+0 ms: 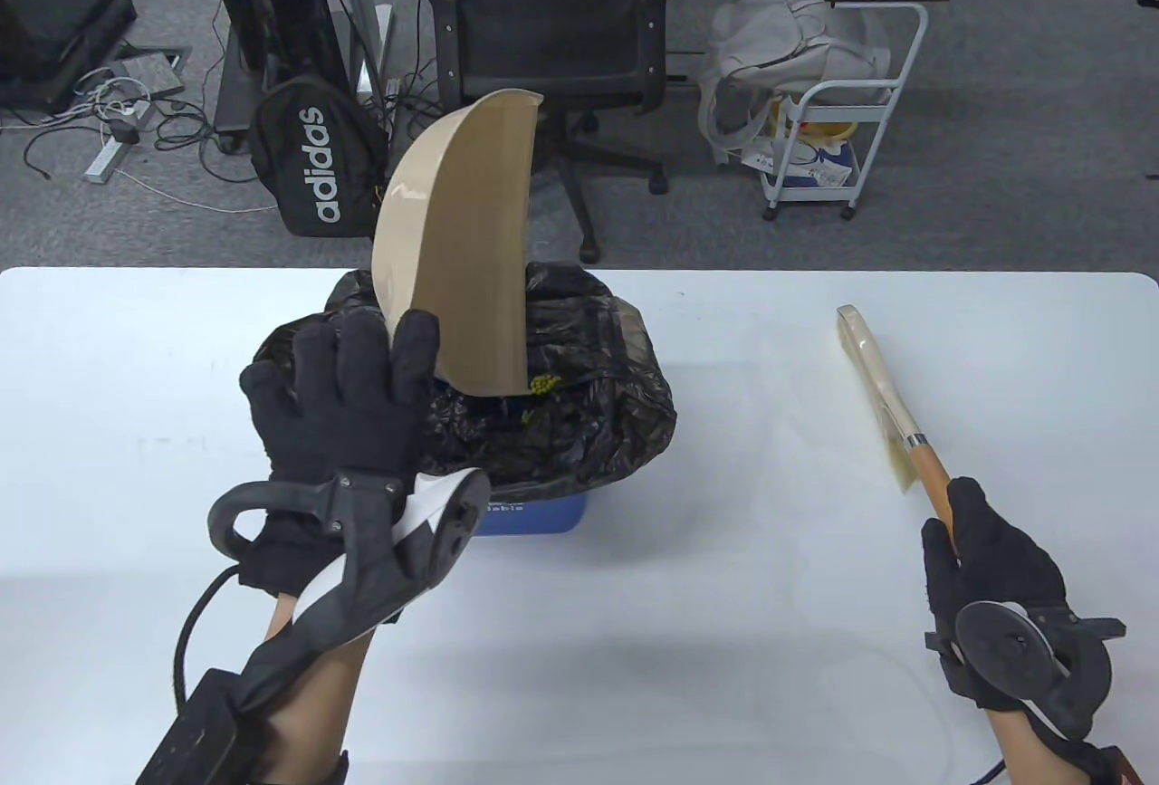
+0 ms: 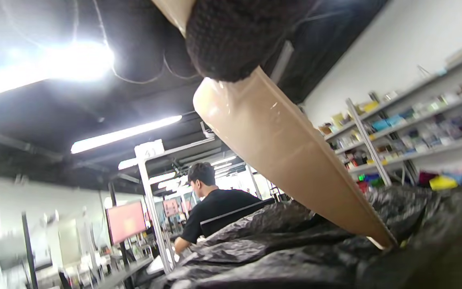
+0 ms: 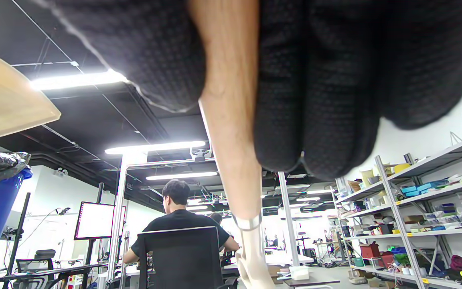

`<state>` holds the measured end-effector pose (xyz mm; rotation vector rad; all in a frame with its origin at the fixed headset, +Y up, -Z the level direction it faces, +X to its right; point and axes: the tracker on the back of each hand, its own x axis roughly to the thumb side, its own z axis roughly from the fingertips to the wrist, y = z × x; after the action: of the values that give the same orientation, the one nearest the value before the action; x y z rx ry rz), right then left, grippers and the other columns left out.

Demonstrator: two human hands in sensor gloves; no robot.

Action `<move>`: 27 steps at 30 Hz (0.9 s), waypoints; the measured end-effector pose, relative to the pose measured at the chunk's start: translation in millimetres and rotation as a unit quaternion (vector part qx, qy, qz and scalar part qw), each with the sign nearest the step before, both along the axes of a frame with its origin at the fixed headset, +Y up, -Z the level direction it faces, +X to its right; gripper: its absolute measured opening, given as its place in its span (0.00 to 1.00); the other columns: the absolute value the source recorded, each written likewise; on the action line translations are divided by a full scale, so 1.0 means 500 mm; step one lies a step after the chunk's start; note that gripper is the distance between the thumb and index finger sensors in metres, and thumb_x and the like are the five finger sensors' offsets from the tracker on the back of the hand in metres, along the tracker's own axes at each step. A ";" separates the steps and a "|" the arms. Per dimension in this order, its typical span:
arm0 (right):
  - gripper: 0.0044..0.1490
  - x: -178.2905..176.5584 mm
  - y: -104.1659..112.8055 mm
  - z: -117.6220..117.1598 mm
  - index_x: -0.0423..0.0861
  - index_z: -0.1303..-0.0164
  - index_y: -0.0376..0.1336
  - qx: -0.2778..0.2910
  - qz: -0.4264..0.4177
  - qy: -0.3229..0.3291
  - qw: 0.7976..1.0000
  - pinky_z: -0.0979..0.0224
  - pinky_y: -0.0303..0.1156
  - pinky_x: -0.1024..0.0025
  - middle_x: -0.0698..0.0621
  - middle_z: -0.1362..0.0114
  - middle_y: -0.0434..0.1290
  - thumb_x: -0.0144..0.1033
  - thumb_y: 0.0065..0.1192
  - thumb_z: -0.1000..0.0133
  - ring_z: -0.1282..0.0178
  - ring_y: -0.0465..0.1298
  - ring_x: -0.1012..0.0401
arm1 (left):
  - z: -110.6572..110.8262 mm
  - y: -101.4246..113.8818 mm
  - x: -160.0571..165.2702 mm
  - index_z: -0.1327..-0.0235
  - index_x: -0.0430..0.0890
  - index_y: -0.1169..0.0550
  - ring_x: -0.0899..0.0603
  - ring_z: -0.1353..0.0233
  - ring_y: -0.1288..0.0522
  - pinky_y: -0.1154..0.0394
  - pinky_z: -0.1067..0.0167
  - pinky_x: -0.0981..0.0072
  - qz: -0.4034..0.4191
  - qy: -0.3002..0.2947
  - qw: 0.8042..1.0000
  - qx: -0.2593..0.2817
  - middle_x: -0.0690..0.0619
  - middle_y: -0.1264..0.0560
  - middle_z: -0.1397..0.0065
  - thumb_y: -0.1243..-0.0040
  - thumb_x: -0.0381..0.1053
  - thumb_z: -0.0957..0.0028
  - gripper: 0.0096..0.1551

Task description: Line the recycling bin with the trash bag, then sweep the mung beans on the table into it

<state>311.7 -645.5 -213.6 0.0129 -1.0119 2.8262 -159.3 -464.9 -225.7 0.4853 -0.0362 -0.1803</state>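
Observation:
A blue recycling bin (image 1: 534, 515) lined with a black trash bag (image 1: 589, 387) stands on the white table (image 1: 688, 604), left of centre. My left hand (image 1: 349, 396) grips a beige dustpan (image 1: 466, 233) and holds it tipped steeply over the bag's opening. Green mung beans (image 1: 543, 384) show at the pan's lower edge inside the bag. My right hand (image 1: 982, 550) grips the wooden handle of a small brush (image 1: 883, 391) that lies on the table to the right, its head pointing away. In the left wrist view the dustpan (image 2: 287, 148) dips into the bag (image 2: 295, 249).
Beyond the table's far edge stand a black office chair (image 1: 552, 24), a black backpack (image 1: 312, 160) and a white cart (image 1: 824, 142) with a grey bag. A person sits at a desk in the background (image 3: 177, 224). Shelves (image 3: 427, 192) line the wall.

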 end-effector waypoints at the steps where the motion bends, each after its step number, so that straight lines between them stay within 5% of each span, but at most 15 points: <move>1: 0.36 0.001 0.000 0.000 0.30 0.35 0.72 0.000 -0.001 0.000 1.000 0.49 0.81 0.41 0.32 0.47 0.85 0.39 0.69 0.47 0.52 0.88 0.41 | 0.000 0.004 -0.011 0.16 0.46 0.38 0.22 0.22 0.29 0.36 0.33 0.15 0.041 -0.002 0.999 -0.007 0.35 0.31 0.18 0.33 0.33 0.46 0.44; 6: 0.36 0.003 0.001 0.000 0.30 0.35 0.72 0.000 -0.005 0.000 1.000 0.49 0.81 0.41 0.32 0.48 0.85 0.39 0.69 0.47 0.52 0.88 0.41 | 0.002 0.019 -0.058 0.16 0.45 0.38 0.21 0.23 0.29 0.37 0.34 0.13 0.218 -0.016 0.975 -0.033 0.33 0.31 0.18 0.33 0.32 0.46 0.44; 12: 0.36 0.008 0.002 0.001 0.29 0.35 0.72 0.000 -0.012 0.000 1.000 0.49 0.81 0.41 0.32 0.48 0.85 0.39 0.69 0.47 0.52 0.88 0.41 | 0.002 0.020 -0.094 0.16 0.43 0.38 0.21 0.24 0.29 0.37 0.35 0.13 0.327 -0.028 0.943 -0.050 0.31 0.31 0.19 0.33 0.32 0.46 0.44; 20: 0.36 0.014 0.004 0.003 0.29 0.35 0.72 0.001 -0.019 -0.001 1.000 0.49 0.81 0.41 0.32 0.48 0.85 0.39 0.69 0.47 0.52 0.88 0.41 | 0.000 -0.001 -0.084 0.16 0.41 0.38 0.20 0.25 0.28 0.40 0.36 0.12 0.420 -0.085 0.900 -0.082 0.30 0.31 0.20 0.33 0.33 0.46 0.44; 27: 0.36 0.017 0.005 0.004 0.29 0.35 0.72 0.001 -0.021 -0.002 1.000 0.49 0.81 0.41 0.32 0.48 0.85 0.39 0.69 0.47 0.52 0.88 0.41 | -0.002 -0.016 -0.011 0.16 0.42 0.39 0.21 0.25 0.28 0.41 0.35 0.12 0.433 -0.149 0.883 -0.103 0.31 0.31 0.20 0.33 0.33 0.46 0.44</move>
<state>320.3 -643.2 -211.8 -0.0125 -1.0047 2.7874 -164.7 -473.1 -226.8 0.2753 -0.1336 0.7766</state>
